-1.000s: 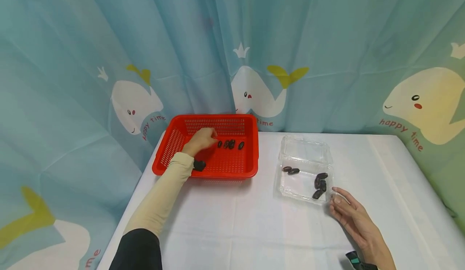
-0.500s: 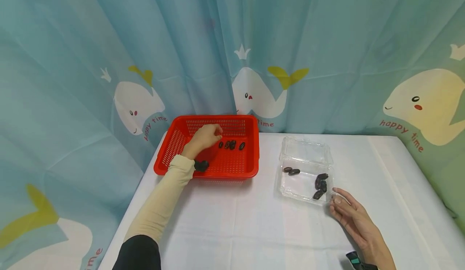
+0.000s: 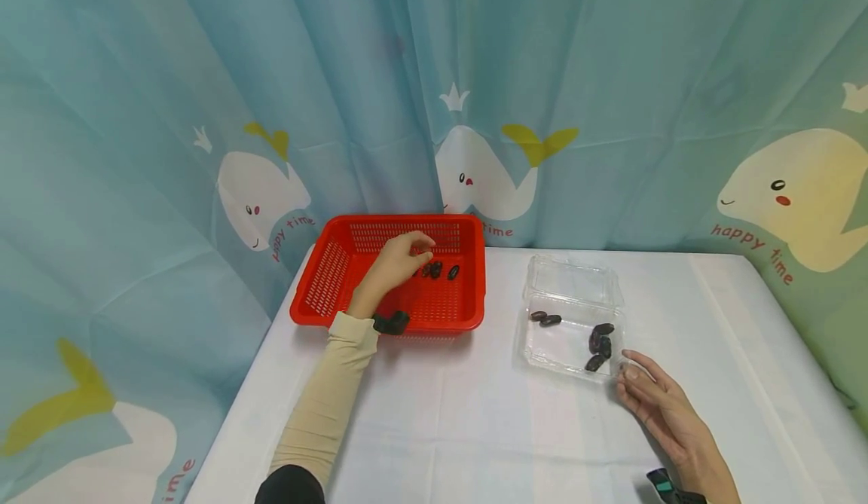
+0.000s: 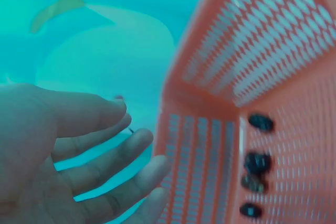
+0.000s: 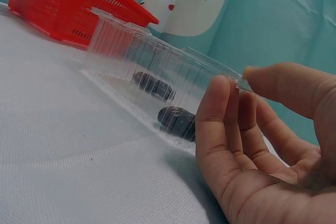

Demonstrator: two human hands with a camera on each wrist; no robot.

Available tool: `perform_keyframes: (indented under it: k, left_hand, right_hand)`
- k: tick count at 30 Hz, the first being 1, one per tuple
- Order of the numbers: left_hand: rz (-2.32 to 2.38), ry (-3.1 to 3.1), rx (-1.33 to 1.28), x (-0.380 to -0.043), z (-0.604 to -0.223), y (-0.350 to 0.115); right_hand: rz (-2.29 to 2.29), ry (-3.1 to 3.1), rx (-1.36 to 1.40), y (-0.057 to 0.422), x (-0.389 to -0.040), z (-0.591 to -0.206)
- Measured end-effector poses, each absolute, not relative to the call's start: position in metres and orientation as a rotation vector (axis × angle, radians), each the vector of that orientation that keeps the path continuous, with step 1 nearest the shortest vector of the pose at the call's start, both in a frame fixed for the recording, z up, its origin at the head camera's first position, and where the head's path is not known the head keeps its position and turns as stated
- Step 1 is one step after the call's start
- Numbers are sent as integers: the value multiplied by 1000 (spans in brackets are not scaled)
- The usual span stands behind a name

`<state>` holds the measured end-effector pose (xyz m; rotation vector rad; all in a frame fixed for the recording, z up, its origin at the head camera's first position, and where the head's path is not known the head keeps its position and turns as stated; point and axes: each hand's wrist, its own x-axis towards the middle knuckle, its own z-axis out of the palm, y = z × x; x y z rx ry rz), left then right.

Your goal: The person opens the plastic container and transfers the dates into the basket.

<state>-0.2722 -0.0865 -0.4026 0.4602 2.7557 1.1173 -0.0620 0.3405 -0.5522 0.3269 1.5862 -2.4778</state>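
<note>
My left hand is over the red plastic basket, fingers bent forward above its floor. In the left wrist view, that hand has loosely extended, spread fingers with nothing between them. Several dark, wrinkled dates lie in a row in the basket, partly covered by the hand in the head view. With its thumb and fingers my right hand pinches the near right corner of a clear plastic clamshell box, as the right wrist view shows too. Two dates sit at the box's left, several more at its right.
The box's lid is folded back behind it on the white-covered table. A blue-green curtain with whale prints hangs right behind the basket and the table's back edge.
My left hand has moved to the right inside the basket, its fingers now in front of the dates. The right hand and the box have stayed put.
</note>
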Motion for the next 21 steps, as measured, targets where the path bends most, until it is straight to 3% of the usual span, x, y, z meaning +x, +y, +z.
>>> perform_keyframes:
  k: [21]
  left_hand:
    - [1793,2306,543,-208,-429,-32]
  right_hand:
    - [-2493,1561,314,339,-65,-552]
